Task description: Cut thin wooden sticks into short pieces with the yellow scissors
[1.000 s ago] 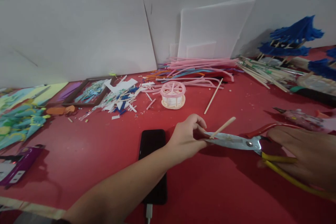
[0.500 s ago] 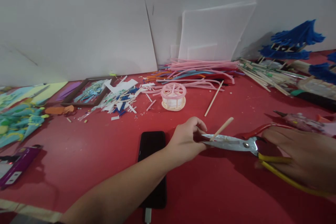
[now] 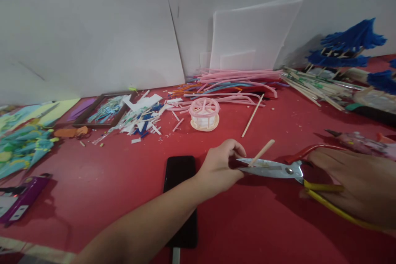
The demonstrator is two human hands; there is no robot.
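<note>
My right hand (image 3: 346,185) grips large scissors (image 3: 278,170) with one red and one yellow handle, their metal blades pointing left. Between the blades, close to the tips, a short wooden stick (image 3: 262,152) slants up to the right. My left hand (image 3: 221,165) is closed at the blade tips with thumb and fingers around the stick's lower end, which is hidden there. Beyond the hands stands a small round model (image 3: 204,113) with a pink wheel-like top on thin posts. A longer wooden stick (image 3: 253,115) lies to its right on the red table (image 3: 123,198).
A black phone (image 3: 181,173) lies under my left forearm. Pink pipe cleaners (image 3: 238,76), wooden sticks (image 3: 312,86) and paper scraps (image 3: 145,117) line the back. Blue-roofed models (image 3: 352,43) stand at right. A purple device (image 3: 26,198) and brown frame (image 3: 95,123) are at left.
The hands, scissors and stick hold nearly the same place. Only the camera view has shifted slightly.
</note>
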